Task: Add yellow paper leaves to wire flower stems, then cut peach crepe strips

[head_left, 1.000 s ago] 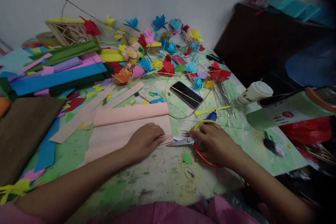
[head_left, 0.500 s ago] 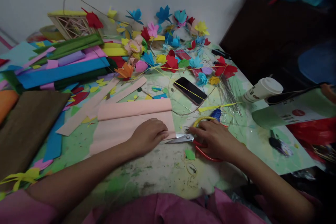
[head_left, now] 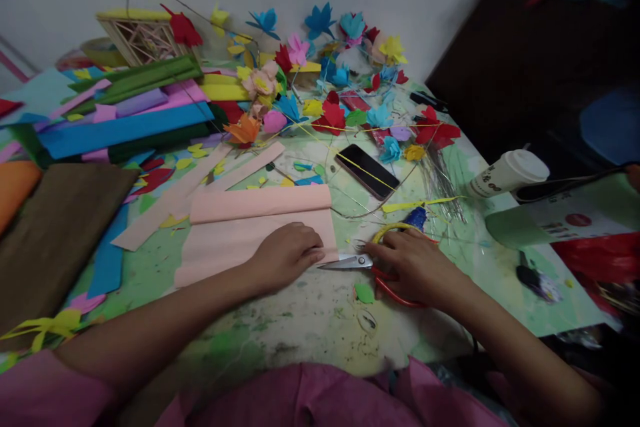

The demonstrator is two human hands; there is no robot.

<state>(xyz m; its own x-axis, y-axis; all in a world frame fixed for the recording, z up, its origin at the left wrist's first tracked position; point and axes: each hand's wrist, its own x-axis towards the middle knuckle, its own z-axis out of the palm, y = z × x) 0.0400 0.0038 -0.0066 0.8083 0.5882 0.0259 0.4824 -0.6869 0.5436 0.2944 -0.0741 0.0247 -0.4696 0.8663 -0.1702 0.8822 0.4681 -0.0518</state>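
Observation:
A sheet of peach crepe paper (head_left: 225, 238), its far side rolled into a flat fold (head_left: 260, 203), lies on the table in front of me. My left hand (head_left: 289, 255) rests on its near right part, fingers closed on the near edge. My right hand (head_left: 413, 263) is wrapped round the handles of a pair of scissors (head_left: 353, 262); a red loop and a yellow loop show around the fingers. The scissors' blades point left, one along the paper's near right corner by my left fingertips. Part of the blades is hidden by the paper.
A phone (head_left: 367, 171) lies beyond the scissors, with a blue-handled tool (head_left: 415, 217) nearer. Paper flowers (head_left: 330, 113) and wires (head_left: 445, 190) spread behind. Crepe paper strips (head_left: 125, 130) are piled left. A white cup (head_left: 510, 173) and a green bag (head_left: 520, 220) stand right.
The whole view has shifted slightly, so things sit a little further right and higher. Both hands, the paper and the scissors keep nearly the same places relative to each other.

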